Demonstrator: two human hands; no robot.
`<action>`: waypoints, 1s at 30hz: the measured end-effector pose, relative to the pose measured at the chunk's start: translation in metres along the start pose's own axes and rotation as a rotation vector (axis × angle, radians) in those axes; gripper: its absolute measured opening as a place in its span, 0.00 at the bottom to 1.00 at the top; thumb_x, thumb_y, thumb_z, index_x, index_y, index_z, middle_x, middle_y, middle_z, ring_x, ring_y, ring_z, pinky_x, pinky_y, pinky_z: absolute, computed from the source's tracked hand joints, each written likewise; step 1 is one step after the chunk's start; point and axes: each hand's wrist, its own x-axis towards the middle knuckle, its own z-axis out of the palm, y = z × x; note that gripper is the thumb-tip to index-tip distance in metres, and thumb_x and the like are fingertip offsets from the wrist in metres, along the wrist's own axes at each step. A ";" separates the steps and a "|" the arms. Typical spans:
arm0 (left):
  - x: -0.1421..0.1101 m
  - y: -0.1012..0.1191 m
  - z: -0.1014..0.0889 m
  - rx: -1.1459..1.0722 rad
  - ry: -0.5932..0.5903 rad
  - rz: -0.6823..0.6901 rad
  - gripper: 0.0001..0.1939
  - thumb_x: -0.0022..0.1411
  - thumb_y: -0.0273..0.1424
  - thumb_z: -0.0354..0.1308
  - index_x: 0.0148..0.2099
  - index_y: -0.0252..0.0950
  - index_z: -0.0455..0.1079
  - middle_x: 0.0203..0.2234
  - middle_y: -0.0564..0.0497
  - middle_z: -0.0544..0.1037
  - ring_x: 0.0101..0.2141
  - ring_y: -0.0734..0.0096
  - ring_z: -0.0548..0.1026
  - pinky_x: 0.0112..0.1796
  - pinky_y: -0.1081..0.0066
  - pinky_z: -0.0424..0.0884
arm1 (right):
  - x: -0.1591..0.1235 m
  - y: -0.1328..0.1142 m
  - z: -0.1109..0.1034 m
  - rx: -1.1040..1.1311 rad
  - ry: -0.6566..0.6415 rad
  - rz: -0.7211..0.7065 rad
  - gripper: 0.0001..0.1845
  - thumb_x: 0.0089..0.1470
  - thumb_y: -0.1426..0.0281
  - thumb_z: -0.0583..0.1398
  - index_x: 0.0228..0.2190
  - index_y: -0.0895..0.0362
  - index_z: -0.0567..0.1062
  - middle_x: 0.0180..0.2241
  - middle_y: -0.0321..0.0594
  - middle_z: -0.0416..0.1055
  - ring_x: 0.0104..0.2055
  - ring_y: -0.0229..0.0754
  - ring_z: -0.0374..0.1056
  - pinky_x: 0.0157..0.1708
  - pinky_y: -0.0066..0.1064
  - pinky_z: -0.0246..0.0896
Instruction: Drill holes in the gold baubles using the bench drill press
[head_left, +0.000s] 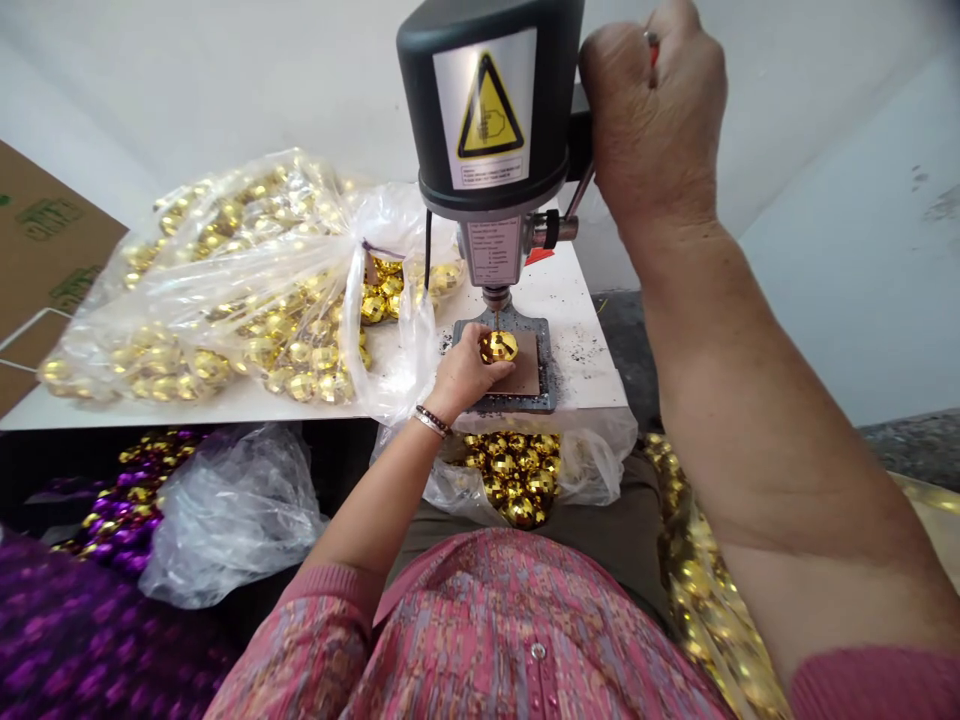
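Your right hand (660,110) covers whatever it grips up by the drill (495,110), so its hold can't be told, and the ball's (501,347) underside is hidden. Down below, your left hand (469,372) pinches that gold ball right beneath the bit, over the base (544,400).

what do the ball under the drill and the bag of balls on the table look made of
Ball: probably plastic with shiny gold coating, judging by its mirror-like facets.
Bag: likely thin plastic film, see-through and crinkled, gold showing through.
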 end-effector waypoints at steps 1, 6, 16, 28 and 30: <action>-0.001 -0.001 0.001 -0.006 0.003 -0.010 0.28 0.59 0.28 0.81 0.58 0.41 0.75 0.44 0.51 0.85 0.46 0.58 0.84 0.51 0.61 0.78 | -0.002 0.001 -0.001 0.012 0.005 -0.010 0.24 0.80 0.77 0.51 0.29 0.53 0.52 0.28 0.25 0.43 0.34 0.30 0.36 0.43 0.30 0.42; -0.001 -0.003 0.008 -0.111 0.007 -0.056 0.28 0.59 0.27 0.82 0.57 0.40 0.75 0.44 0.52 0.85 0.44 0.61 0.84 0.51 0.63 0.79 | -0.025 0.024 -0.004 0.124 0.032 -0.181 0.25 0.77 0.71 0.59 0.31 0.50 0.51 0.26 0.24 0.45 0.33 0.31 0.41 0.43 0.30 0.49; -0.003 -0.003 0.010 -0.087 0.023 -0.051 0.29 0.59 0.27 0.82 0.59 0.40 0.76 0.44 0.52 0.85 0.43 0.62 0.83 0.48 0.64 0.77 | -0.082 0.113 -0.005 0.063 0.066 -0.527 0.11 0.65 0.63 0.60 0.35 0.51 0.62 0.30 0.32 0.61 0.31 0.34 0.57 0.40 0.33 0.62; -0.006 -0.005 0.012 -0.110 0.012 -0.042 0.28 0.60 0.28 0.82 0.58 0.42 0.75 0.46 0.51 0.85 0.46 0.57 0.84 0.50 0.62 0.78 | -0.097 0.144 0.011 -0.069 0.200 -0.525 0.19 0.74 0.54 0.52 0.40 0.50 0.76 0.35 0.40 0.72 0.38 0.41 0.72 0.47 0.39 0.77; -0.007 -0.004 0.011 -0.115 -0.001 -0.050 0.28 0.60 0.28 0.82 0.58 0.42 0.75 0.47 0.51 0.86 0.47 0.57 0.85 0.51 0.62 0.78 | -0.098 0.151 0.014 -0.049 0.204 -0.518 0.18 0.74 0.53 0.52 0.41 0.50 0.76 0.36 0.40 0.73 0.39 0.42 0.72 0.48 0.40 0.77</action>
